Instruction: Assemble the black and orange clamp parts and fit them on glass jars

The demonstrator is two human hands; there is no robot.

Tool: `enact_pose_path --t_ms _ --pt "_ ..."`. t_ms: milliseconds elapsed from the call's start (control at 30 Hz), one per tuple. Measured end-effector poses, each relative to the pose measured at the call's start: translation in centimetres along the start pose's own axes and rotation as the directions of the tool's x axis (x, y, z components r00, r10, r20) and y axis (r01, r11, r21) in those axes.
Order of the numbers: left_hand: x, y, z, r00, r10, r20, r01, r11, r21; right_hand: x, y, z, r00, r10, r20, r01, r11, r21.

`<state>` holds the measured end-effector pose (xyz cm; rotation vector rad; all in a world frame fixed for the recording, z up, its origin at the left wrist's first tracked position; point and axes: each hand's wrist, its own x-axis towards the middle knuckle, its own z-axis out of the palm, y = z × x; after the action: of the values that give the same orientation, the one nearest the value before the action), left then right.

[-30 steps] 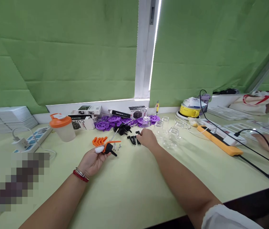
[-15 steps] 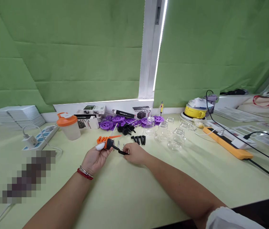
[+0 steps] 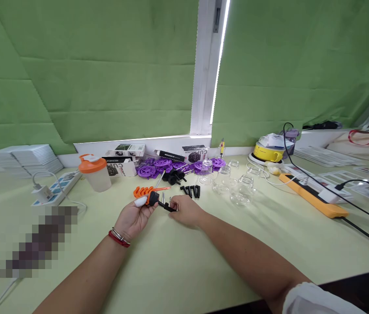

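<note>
You are looking down on a pale green bench (image 3: 204, 261) that runs under green blinds (image 3: 106, 78). Along its far edge lie a stack of white sheets (image 3: 27, 159), some printed boxes (image 3: 125, 151), a yellow round container (image 3: 267, 152) and, to the right, an orange power strip (image 3: 311, 197) with black cables plugged in. An orange-lidded shaker bottle (image 3: 95, 173) stands left of a heap of purple wheels (image 3: 163, 165); clear glass jars (image 3: 236, 187) sit to the right of that heap. Nearer you, a few orange clips (image 3: 143, 190) and a row of small black pins (image 3: 191, 191) lie loose on the bench.

Your left hand (image 3: 133, 218), palm up with a red band at the wrist, is closed around a small assembly (image 3: 148, 199) of white, orange and black parts, held just above the bench in front of the orange clips. Your right hand (image 3: 186, 210) pinches a thin black pin (image 3: 168, 207) between narrow fingertips, its end meeting the black part of the assembly.
</note>
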<state>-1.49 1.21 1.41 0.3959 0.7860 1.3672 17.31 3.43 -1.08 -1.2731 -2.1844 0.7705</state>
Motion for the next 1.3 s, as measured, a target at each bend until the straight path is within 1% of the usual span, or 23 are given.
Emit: enact_pose_path --t_ms 133,233,300,400,500,600,733,833,900,967,1133,1300 --pt "0.0 0.1 -0.1 1.000 0.003 0.004 -0.003 1.000 0.006 0.0 0.1 -0.3 0.996 -0.036 0.080 0.033 0.999 0.040" --pt "-0.1 0.2 0.0 1.000 0.014 0.014 -0.015 0.999 0.030 0.1 0.4 -0.4 0.990 -0.075 0.118 0.067 0.995 0.077" --pt "-0.1 0.2 0.1 0.999 0.011 0.031 -0.012 0.999 0.049 0.2 0.6 -0.3 0.989 -0.069 0.131 0.056 0.993 0.100" --pt "-0.3 0.2 0.0 0.998 0.006 0.063 -0.012 0.996 0.092 0.3 0.7 -0.3 0.991 -0.053 0.122 0.037 0.991 0.131" --pt "-0.5 0.2 0.0 0.997 -0.020 0.078 0.007 0.986 0.168 0.4 0.6 -0.3 0.993 -0.078 0.093 0.065 0.990 0.128" --pt "-0.6 0.1 0.0 0.995 -0.050 0.085 0.027 0.967 0.253 0.4 0.6 -0.4 0.993 -0.104 0.053 0.100 0.992 0.084" --pt "-0.7 0.1 0.0 0.996 -0.029 0.080 0.000 0.941 0.338 0.5 0.8 -0.5 0.993 -0.113 0.018 0.112 0.993 0.039" --pt "-0.7 0.1 -0.1 0.993 -0.021 0.113 -0.023 0.928 0.373 0.6 1.0 -0.5 0.993 -0.112 0.033 0.111 0.993 0.033" --pt "-0.7 0.2 -0.1 0.990 -0.016 0.142 -0.038 0.928 0.372 0.6 1.2 -0.4 0.992 -0.116 0.052 0.115 0.993 0.028" --pt "-0.6 0.2 -0.2 0.989 -0.014 0.147 -0.039 0.935 0.353 0.6 1.2 -0.4 0.990 -0.128 0.059 0.127 0.992 0.014" --pt "-0.4 0.1 -0.3 0.996 -0.044 0.080 0.021 0.963 0.270 0.5 1.0 -0.5 0.980 -0.193 0.047 0.195 0.981 -0.021" --pt "-0.1 -0.1 -0.3 0.998 -0.038 0.042 0.029 0.982 0.184 0.2 0.6 -0.5 0.980 -0.193 0.051 0.194 0.981 -0.028"
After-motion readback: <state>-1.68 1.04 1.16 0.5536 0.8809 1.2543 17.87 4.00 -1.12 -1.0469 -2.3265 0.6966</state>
